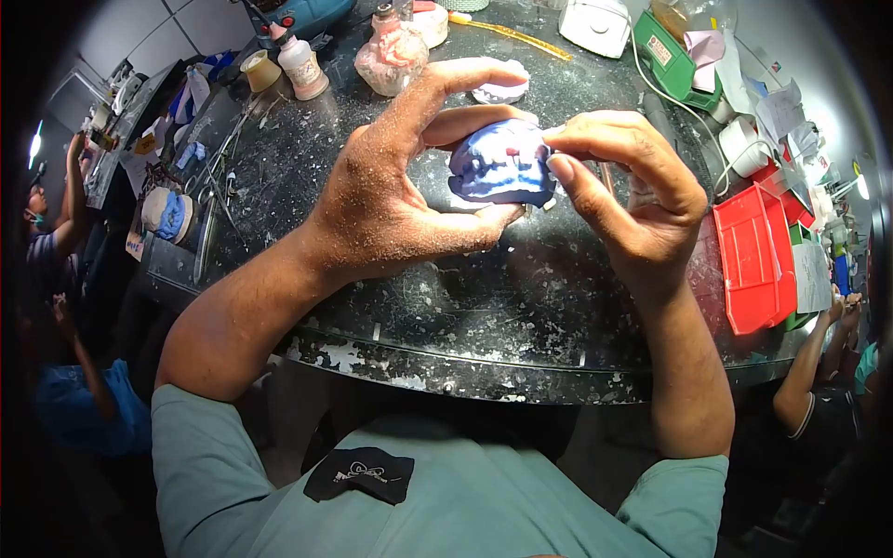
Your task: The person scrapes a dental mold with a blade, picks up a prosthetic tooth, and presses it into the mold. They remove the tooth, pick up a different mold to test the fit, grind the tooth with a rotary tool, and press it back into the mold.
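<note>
A dental model (502, 160), blue and white with tooth shapes along its front, is held up above the dark workbench. My left hand (400, 172) grips it from the left, the thumb under it and a finger behind its top edge, while the index finger stretches out above. At the model's right edge, my right hand (642, 181) closes thumb and index finger in a pinch on the blue rim. Any small piece between those fingertips is hidden. White dust speckles my left hand. Behind the model sits a pale plaster piece (500, 88), partly covered by my left index finger.
The black bench (446, 316) is spattered white. At its back stand a stained bottle (303, 70), a pink-white flask (391, 54) and a yellow strip (512, 35). A red tray (755, 260) and green box (674, 70) lie right; another cast (169, 216) lies left. Other people work on both sides.
</note>
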The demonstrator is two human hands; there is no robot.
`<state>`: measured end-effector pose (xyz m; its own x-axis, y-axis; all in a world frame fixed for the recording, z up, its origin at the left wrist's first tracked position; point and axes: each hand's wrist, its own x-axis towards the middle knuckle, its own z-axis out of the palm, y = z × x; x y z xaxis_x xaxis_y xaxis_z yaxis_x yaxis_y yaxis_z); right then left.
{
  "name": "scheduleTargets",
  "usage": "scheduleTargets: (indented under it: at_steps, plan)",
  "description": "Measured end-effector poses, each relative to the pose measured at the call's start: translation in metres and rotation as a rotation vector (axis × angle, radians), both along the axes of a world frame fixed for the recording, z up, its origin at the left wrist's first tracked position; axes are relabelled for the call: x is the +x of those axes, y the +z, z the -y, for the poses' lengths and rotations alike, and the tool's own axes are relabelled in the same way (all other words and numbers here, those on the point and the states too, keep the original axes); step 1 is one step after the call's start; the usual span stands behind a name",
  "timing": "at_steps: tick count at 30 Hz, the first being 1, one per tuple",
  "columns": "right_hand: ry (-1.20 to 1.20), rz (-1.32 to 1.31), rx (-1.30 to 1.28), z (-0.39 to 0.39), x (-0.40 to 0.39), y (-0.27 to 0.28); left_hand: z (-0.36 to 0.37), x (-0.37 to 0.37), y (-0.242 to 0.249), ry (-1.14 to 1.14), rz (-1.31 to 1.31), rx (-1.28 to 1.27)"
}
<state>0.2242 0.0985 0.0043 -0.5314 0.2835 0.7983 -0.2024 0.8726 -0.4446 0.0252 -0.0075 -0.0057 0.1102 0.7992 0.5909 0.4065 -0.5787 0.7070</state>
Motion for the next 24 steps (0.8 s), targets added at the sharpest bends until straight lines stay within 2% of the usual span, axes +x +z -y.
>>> scheduleTargets:
  at_steps: [5, 8, 24]
  plan:
    - [-0.025, -0.025, -0.035, 0.007, -0.003, 0.002, 0.001, 0.000, 0.000, -0.022, 0.011, -0.010]
    - [-0.045, -0.007, 0.086, 0.007, -0.002, 0.003, 0.001, 0.001, 0.001, -0.030, 0.029, -0.022]
    - [0.008, 0.072, -0.078, 0.009, 0.001, -0.003, 0.000, 0.001, 0.000, -0.053, 0.025, -0.040]
